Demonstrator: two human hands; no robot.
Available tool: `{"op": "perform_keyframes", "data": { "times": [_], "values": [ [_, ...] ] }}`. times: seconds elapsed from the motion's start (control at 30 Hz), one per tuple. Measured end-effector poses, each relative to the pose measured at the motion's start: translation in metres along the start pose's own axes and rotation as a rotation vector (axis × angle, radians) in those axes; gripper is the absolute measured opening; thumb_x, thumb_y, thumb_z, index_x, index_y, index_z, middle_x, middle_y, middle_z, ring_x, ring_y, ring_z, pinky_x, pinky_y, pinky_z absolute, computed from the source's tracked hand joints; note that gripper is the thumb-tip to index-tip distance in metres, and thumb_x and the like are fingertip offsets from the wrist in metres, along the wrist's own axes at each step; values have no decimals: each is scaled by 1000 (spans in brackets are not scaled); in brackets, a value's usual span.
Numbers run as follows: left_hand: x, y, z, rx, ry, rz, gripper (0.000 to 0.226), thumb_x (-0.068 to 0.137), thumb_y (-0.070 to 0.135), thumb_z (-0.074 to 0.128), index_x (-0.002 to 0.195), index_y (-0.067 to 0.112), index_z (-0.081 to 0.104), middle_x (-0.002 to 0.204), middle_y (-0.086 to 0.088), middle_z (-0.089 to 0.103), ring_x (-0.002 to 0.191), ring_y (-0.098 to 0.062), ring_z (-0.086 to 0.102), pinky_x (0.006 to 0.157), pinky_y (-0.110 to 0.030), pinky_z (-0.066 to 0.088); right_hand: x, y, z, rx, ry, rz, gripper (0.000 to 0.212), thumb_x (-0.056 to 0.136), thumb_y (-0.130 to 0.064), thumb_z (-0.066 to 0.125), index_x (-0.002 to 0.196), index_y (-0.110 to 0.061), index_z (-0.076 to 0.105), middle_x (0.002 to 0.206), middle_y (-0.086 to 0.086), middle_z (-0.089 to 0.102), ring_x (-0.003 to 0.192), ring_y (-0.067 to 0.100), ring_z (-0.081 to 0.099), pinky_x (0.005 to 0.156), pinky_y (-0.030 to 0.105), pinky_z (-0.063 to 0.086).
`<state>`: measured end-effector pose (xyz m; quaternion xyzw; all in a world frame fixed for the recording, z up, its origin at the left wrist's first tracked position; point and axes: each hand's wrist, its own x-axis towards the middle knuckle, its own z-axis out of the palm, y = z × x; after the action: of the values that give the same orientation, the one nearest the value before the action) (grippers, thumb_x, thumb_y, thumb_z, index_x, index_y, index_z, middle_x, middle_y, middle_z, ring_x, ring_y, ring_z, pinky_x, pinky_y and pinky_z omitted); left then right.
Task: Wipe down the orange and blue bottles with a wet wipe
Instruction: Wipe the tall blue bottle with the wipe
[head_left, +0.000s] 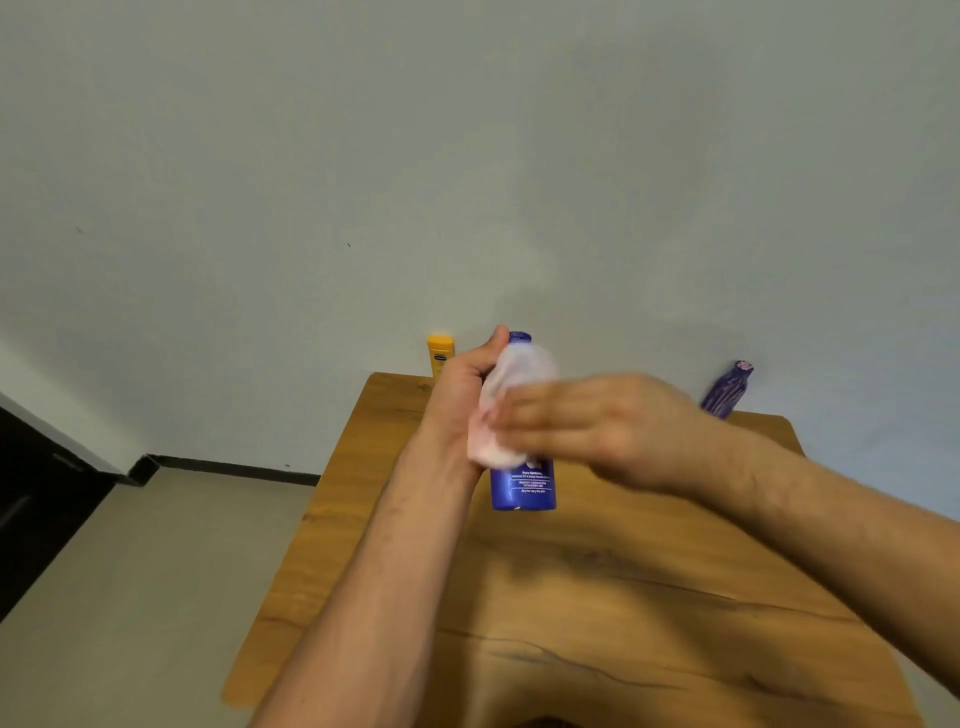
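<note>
Blue bottle (523, 491): smooth, glossy plastic with a flat front, rounded shoulders and small white print low down. It is standing upright over the far half of the worktop, toward 12 o'clock (whether its base is touching the wood is unclear).
Wet wipe (511, 374): thin, pale and half see-through, draping in soft folds over the bottle's upper front.
Left hand (462, 384): gripping the bottle from its 9 o'clock side, fingers wrapping behind, thumb pointing up beside the cap.
Right hand (597, 426): blurred, reaching in from 3 o'clock, with fairly straight fingers pressing the wipe flat against the bottle.
Orange bottle (440, 353): matte, round-topped, standing at 11 o'clock from the blue one, at the far edge.
Purple packet (727, 389): crinkled, leaning at 2 o'clock.
Worktop (571, 597): brown wood-grain with dark veins.
</note>
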<state>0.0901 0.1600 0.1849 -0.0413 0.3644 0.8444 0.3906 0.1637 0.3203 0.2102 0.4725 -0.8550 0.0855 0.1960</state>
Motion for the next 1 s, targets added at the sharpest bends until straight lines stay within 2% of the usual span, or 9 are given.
{"op": "perform_keyframes", "data": {
  "times": [0.1, 0.2, 0.27, 0.4, 0.5, 0.6, 0.73, 0.9, 1.0],
  "values": [
    [0, 2, 2, -41, 60, 49, 33, 97, 34, 55, 82, 5, 62, 67, -5, 62, 56, -18, 62, 57, -23, 52, -5, 10, -3, 1, 78, 131, 37, 109, -8, 37, 128, 0, 67, 138, 12, 62, 131, 28, 58, 99, 45, 55],
    [-1, 3, 2, -25, 52, 86, 35, 99, 34, 51, 90, 2, 58, 79, -9, 60, 69, -21, 58, 68, -30, 50, -7, -36, 12, 5, -39, -136, 27, 102, -6, 54, 123, 0, 69, 132, 14, 66, 131, 27, 57, 99, 41, 53],
    [1, 1, 0, -29, 71, 85, 37, 100, 35, 49, 90, 1, 58, 79, -10, 59, 69, -20, 57, 67, -30, 49, -7, -36, 8, -18, -96, -240, 24, 102, -7, 57, 120, -1, 71, 130, 13, 68, 130, 27, 58, 101, 38, 52],
    [-2, 5, 1, -21, 83, 5, 42, 100, 42, 49, 87, 4, 63, 71, -9, 64, 58, -21, 63, 56, -24, 53, -11, 2, -6, -69, 36, 12, 33, 106, -9, 43, 127, -1, 68, 137, 13, 63, 131, 28, 58, 105, 37, 51],
    [-1, 4, 2, -50, 88, 62, 37, 100, 37, 50, 93, 2, 60, 80, -10, 61, 69, -21, 60, 66, -30, 52, -13, -25, 6, -20, -8, -98, 33, 105, -9, 44, 126, 1, 68, 136, 15, 63, 134, 29, 55, 103, 41, 51],
    [-1, -1, 1, -48, 75, 77, 37, 100, 35, 49, 92, 1, 58, 78, -9, 60, 68, -20, 58, 64, -30, 51, -14, -29, 10, -4, -74, -199, 31, 107, -9, 45, 125, 1, 68, 135, 14, 64, 133, 28, 56, 99, 42, 53],
    [-4, 0, 3, -12, 40, 27, 42, 98, 40, 53, 85, 3, 69, 71, -8, 64, 57, -20, 63, 55, -25, 54, -17, 12, -3, -26, 58, 126, 44, 110, -9, 27, 128, 0, 66, 140, 13, 60, 134, 29, 55, 100, 44, 54],
    [-7, -1, 3, 4, -52, 87, 33, 96, 36, 55, 92, 3, 58, 84, -9, 57, 73, -19, 56, 68, -30, 48, -14, -31, 12, -54, -97, -205, 36, 108, -11, 39, 125, 1, 68, 136, 15, 63, 134, 28, 55, 103, 41, 51],
    [-7, -3, 8, -36, -166, -9, 35, 98, 38, 54, 91, 4, 60, 74, -4, 63, 62, -14, 61, 60, -24, 52, -3, 4, -4, -53, 29, -18, 38, 108, -12, 36, 129, 1, 66, 141, 14, 60, 135, 29, 54, 106, 43, 48]
  ]
}}
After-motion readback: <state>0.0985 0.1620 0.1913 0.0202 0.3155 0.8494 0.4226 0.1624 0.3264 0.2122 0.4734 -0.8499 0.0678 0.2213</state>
